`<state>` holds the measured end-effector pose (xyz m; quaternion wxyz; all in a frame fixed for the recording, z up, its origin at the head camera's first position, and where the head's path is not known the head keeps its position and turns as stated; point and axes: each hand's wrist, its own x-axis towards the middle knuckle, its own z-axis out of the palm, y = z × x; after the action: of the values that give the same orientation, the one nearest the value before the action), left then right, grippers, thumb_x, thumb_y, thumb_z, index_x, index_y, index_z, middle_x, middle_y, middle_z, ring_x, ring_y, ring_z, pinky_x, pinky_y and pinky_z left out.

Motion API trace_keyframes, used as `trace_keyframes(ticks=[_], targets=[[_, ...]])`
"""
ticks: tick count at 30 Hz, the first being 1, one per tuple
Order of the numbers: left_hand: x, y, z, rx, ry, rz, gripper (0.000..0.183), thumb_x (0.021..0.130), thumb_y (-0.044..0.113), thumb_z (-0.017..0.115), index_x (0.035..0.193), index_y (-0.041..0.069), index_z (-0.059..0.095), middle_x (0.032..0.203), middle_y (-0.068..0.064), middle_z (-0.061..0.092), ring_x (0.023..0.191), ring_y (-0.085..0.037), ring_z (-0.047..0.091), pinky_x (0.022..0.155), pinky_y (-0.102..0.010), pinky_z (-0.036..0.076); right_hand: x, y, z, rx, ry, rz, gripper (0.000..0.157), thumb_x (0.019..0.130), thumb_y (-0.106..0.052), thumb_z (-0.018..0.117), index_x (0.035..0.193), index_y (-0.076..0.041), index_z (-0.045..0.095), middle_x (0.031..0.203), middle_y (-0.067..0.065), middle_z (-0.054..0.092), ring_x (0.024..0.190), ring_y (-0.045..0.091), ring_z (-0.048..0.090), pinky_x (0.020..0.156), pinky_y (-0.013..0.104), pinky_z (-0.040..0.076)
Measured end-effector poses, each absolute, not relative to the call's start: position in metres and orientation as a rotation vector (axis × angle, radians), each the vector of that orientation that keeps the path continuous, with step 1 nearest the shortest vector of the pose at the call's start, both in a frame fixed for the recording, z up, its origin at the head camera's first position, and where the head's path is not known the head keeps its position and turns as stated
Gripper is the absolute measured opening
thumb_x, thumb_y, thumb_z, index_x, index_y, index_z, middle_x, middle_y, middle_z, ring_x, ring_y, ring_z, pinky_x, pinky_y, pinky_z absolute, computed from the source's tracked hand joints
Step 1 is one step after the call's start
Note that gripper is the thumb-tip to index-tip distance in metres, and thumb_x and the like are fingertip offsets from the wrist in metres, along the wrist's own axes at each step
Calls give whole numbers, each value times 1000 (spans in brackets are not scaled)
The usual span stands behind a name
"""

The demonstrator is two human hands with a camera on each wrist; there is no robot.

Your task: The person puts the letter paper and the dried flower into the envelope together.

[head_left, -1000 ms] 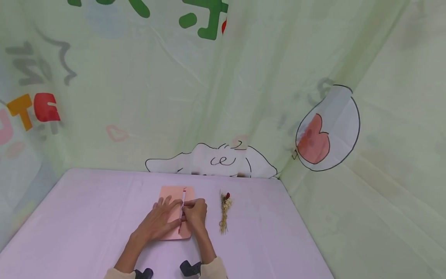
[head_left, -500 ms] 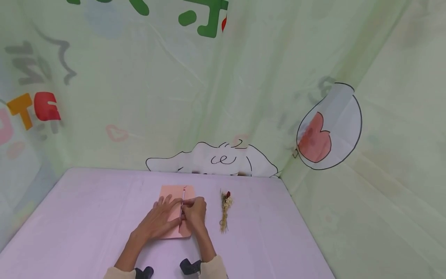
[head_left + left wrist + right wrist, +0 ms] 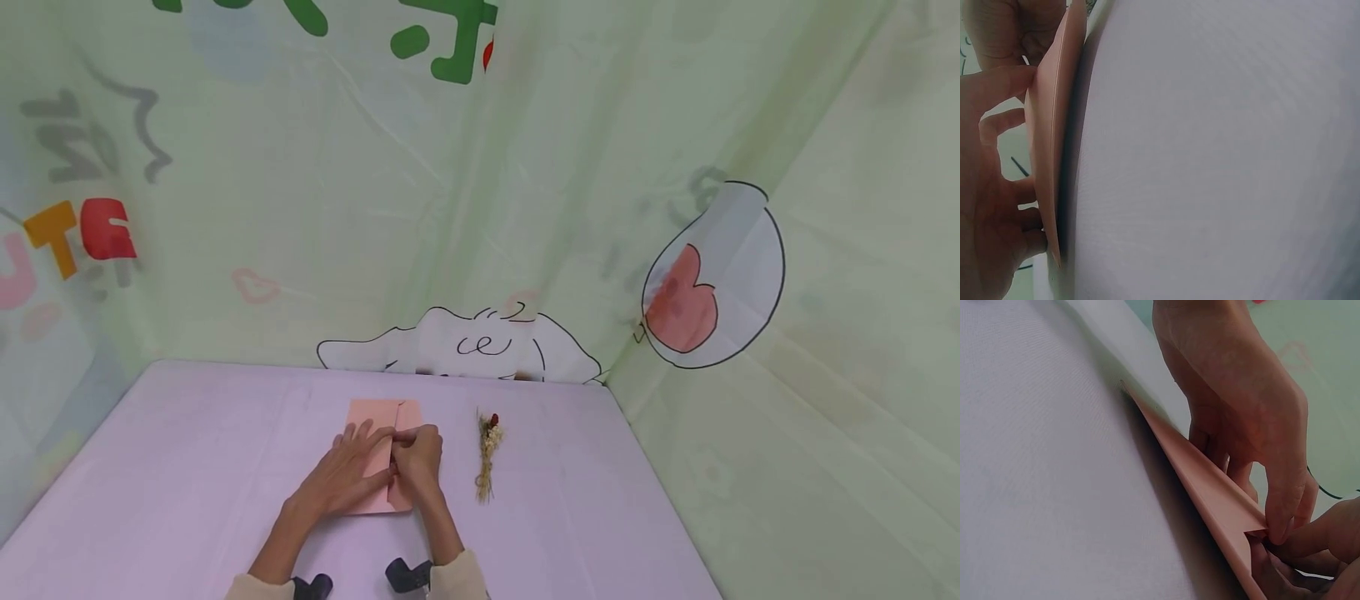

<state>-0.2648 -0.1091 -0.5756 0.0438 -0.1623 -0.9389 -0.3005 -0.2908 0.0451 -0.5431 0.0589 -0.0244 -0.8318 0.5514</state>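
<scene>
A pink envelope lies on the table. My left hand rests on its left part, fingers spread, with the thumb near the lengthwise slit. My right hand has curled fingers at that slit and pinches the edge. In the right wrist view, fingertips of the right hand reach into the opening of the envelope, while the left hand presses its thumb beside them. The left wrist view shows the envelope from the side, with the left hand over it. What lies inside is hidden.
A small bunch of dried flowers with a red bloom lies to the right of the envelope. The lilac tablecloth covers the table. Printed pale green curtains hang behind and at both sides.
The white strip with a red end that showed along the envelope's slit has narrowed and is now out of sight. Both hands stay in nearly the same place.
</scene>
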Motion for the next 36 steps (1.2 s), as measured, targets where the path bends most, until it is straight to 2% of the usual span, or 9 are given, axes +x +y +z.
trace_keyframes(ticks=[7, 14, 18, 24, 29, 32, 36], targets=[[-264, -110, -573, -484, -2899, -906, 68, 106, 55, 62, 163, 21, 49, 173, -31, 37, 159, -63, 30, 128, -78, 27, -294, 44, -548, -72, -2512, 1652, 12, 89, 10, 75, 95, 6, 85, 67, 9, 75, 44, 2, 54, 44, 15, 44], [-262, -109, -571, -492, -2885, -921, 69, 106, 55, 61, 163, 19, 49, 173, -32, 35, 160, -63, 27, 129, -77, 25, -302, 45, -557, -79, -2515, 1628, 12, 86, 10, 76, 92, 5, 85, 72, 10, 78, 53, 7, 61, 47, 16, 46], [-262, -109, -571, -487, -2883, -917, 69, 106, 55, 61, 164, 18, 49, 173, -32, 35, 160, -62, 27, 129, -77, 25, -304, 47, -561, -78, -2512, 1664, 12, 86, 9, 76, 93, 5, 85, 72, 9, 77, 51, 6, 60, 46, 16, 47], [-259, -107, -570, -478, -2884, -925, 67, 106, 53, 63, 163, 20, 50, 172, -32, 37, 159, -64, 29, 129, -78, 26, -292, 55, -548, -30, -2484, 1764, 11, 90, 9, 77, 98, 9, 83, 73, 14, 79, 49, 8, 66, 47, 20, 56], [-258, -106, -570, -492, -2868, -923, 64, 104, 46, 67, 161, 21, 52, 171, -32, 39, 157, -66, 31, 128, -78, 27, -288, 70, -546, -130, -2410, 1640, 4, 91, 4, 82, 93, 4, 84, 71, 9, 77, 54, 8, 65, 49, 21, 53], [-259, -106, -570, -492, -2840, -916, 62, 103, 42, 69, 160, 21, 54, 170, -32, 41, 156, -66, 34, 126, -79, 29, -289, 81, -549, -163, -2354, 1469, 4, 90, -1, 84, 93, 1, 85, 75, 7, 79, 60, 8, 65, 56, 25, 54], [-259, -107, -569, -493, -2816, -933, 61, 102, 41, 69, 159, 21, 55, 169, -34, 42, 154, -68, 35, 126, -80, 29, -293, 101, -553, -237, -2266, 1293, 6, 89, -6, 87, 93, -2, 85, 78, 8, 80, 66, 15, 71, 65, 38, 59]])
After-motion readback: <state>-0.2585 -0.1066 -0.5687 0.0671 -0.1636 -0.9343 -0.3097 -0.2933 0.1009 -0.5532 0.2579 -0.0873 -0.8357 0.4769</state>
